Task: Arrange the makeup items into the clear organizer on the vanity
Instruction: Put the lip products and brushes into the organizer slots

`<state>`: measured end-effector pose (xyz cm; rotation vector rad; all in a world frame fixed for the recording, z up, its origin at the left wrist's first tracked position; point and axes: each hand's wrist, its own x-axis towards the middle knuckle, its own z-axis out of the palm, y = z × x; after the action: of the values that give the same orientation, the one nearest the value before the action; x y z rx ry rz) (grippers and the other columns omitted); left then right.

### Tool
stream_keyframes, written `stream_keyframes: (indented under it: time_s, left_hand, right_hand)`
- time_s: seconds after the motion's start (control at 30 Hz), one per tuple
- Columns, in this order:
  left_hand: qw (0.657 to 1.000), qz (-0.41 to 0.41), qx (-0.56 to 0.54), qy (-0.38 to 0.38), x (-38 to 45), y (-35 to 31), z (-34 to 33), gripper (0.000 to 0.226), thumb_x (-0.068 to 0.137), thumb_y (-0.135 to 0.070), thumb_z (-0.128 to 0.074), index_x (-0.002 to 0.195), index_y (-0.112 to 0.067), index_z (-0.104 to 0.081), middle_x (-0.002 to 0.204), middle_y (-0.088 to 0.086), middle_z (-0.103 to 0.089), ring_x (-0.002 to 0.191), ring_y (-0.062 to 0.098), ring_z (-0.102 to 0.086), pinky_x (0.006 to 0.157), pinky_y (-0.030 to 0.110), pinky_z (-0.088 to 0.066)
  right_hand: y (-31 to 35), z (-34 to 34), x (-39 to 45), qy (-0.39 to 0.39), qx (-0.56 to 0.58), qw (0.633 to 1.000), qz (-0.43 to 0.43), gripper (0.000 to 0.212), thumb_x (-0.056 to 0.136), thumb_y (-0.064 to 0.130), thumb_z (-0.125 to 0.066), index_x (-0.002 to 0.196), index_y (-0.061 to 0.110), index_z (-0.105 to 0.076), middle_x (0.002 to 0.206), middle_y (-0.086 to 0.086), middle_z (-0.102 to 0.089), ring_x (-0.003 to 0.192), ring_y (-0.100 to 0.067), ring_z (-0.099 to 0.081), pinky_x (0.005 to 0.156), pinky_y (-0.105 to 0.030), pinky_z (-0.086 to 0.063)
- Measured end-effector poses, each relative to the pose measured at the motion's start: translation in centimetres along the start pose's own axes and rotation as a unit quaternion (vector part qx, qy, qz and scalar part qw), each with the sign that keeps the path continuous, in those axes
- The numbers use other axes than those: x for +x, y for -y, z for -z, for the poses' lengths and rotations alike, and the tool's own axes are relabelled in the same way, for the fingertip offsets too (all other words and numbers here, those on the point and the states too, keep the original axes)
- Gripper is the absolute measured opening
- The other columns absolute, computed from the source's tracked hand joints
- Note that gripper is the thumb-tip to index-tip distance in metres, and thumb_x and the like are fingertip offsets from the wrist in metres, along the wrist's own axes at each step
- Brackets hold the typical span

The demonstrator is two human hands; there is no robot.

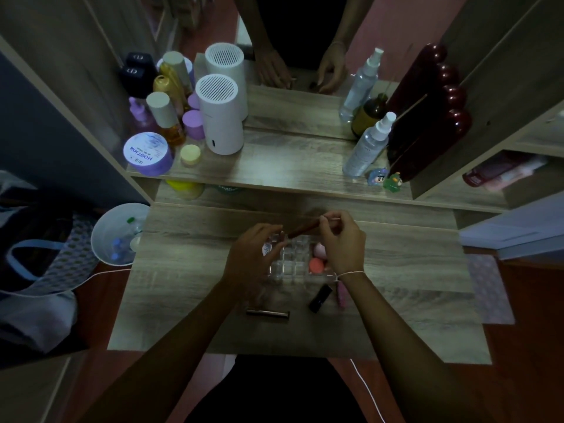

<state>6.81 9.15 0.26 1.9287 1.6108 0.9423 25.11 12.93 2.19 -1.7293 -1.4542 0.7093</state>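
Note:
A clear organizer (pixel 290 264) with small square cells sits mid-vanity; pink and orange sponges (pixel 317 265) lie in its right part. My right hand (pixel 341 239) pinches the upper end of a reddish-brown lip-gloss tube (pixel 302 229), held slanted above the organizer's back cells. My left hand (pixel 253 254) hovers at the organizer's left side, fingers curled near the tube's lower end; whether it touches the tube is unclear. A dark slim tube (pixel 268 313), a black lipstick (pixel 319 298) and a pink item (pixel 341 296) lie on the table in front of the organizer.
The upper shelf (pixel 274 166) carries a white cylinder device (pixel 218 114), bottles and jars at left, spray bottles (pixel 367 145) and two small figurines (pixel 386 178) at right. A mirror stands behind. A white bin (pixel 113 233) stands left of the table.

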Motion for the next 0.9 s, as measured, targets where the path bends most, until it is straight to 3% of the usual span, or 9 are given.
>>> stream_keyframes:
  time_s: [0.07,0.13,0.3,0.4,0.5,0.7,0.8,0.9]
  left_hand:
    - [1.000,0.008,-0.007,0.005,0.0,0.2,0.2,0.040,0.081,-0.016,-0.074,0.116,-0.003,-0.061,0.113,0.016,-0.065,0.100,0.026,-0.063,0.083,0.028,-0.045]
    - [1.000,0.015,-0.011,0.004,-0.1,0.4,0.4,0.045,0.081,-0.018,-0.073,0.120,-0.003,-0.059,0.117,0.018,-0.063,0.104,0.027,-0.061,0.087,0.033,-0.047]
    - [0.998,0.050,-0.028,-0.027,-0.5,1.0,1.5,0.051,0.083,-0.018,-0.071,0.127,-0.003,-0.051,0.124,0.018,-0.058,0.107,0.025,-0.058,0.087,0.032,-0.046]
    - [0.996,0.066,-0.043,-0.040,-1.1,1.5,2.2,0.050,0.084,-0.017,-0.070,0.128,-0.006,-0.050,0.123,0.017,-0.058,0.105,0.024,-0.058,0.085,0.036,-0.050]
    - [0.995,0.087,-0.038,-0.042,-1.7,2.1,2.7,0.050,0.084,-0.016,-0.069,0.129,-0.005,-0.049,0.123,0.016,-0.058,0.102,0.024,-0.059,0.083,0.036,-0.052]
    - [0.994,0.099,-0.031,-0.039,-2.2,2.3,2.8,0.051,0.083,-0.015,-0.070,0.128,-0.004,-0.050,0.121,0.018,-0.058,0.102,0.024,-0.059,0.083,0.037,-0.052]
    - [0.994,0.099,-0.030,-0.030,-2.3,2.1,2.5,0.048,0.084,-0.013,-0.069,0.128,-0.003,-0.050,0.122,0.019,-0.058,0.101,0.026,-0.059,0.083,0.040,-0.053]
    - [0.997,0.069,-0.013,-0.022,-2.5,1.2,2.0,0.041,0.083,-0.007,-0.070,0.120,0.000,-0.055,0.115,0.023,-0.062,0.098,0.031,-0.062,0.081,0.045,-0.054]
  right_hand:
    - [-0.1,0.3,-0.1,0.012,0.029,0.999,-0.035,0.010,0.089,0.021,-0.062,0.086,0.012,-0.061,0.076,-0.004,-0.065,0.073,-0.022,-0.065,0.068,-0.044,-0.058]
    - [-0.1,0.7,-0.2,0.012,0.042,0.998,-0.051,0.013,0.090,0.021,-0.061,0.084,0.010,-0.059,0.076,-0.010,-0.064,0.074,-0.026,-0.063,0.067,-0.048,-0.057]
    - [0.0,2.0,0.2,0.037,0.041,0.995,-0.080,0.014,0.087,0.014,-0.060,0.076,0.020,-0.056,0.070,-0.005,-0.063,0.065,-0.015,-0.060,0.060,-0.021,-0.048]
    - [-0.2,3.0,0.4,0.106,0.112,0.979,-0.131,0.019,0.092,0.008,-0.049,0.089,0.013,-0.068,0.067,-0.008,-0.066,0.056,-0.011,-0.064,0.048,-0.020,-0.051]
    - [-0.3,3.6,0.5,0.144,0.166,0.946,-0.238,0.029,0.093,0.010,-0.045,0.098,0.006,-0.073,0.065,-0.007,-0.068,0.054,-0.017,-0.063,0.044,-0.022,-0.050]
    - [-0.7,4.9,-0.8,0.176,0.316,0.860,-0.360,0.011,0.083,0.017,-0.068,0.092,0.012,-0.072,0.083,-0.008,-0.078,0.075,-0.013,-0.074,0.056,-0.019,-0.056]
    - [-0.4,4.9,-1.4,0.204,0.385,0.808,-0.397,0.028,0.078,0.015,-0.069,0.102,0.001,-0.067,0.090,-0.012,-0.076,0.077,-0.014,-0.074,0.057,-0.018,-0.057]
    - [0.2,4.5,-2.0,0.238,0.422,0.771,-0.414,0.036,0.086,0.011,-0.060,0.119,-0.003,-0.057,0.097,-0.013,-0.071,0.079,-0.014,-0.072,0.057,-0.018,-0.058]
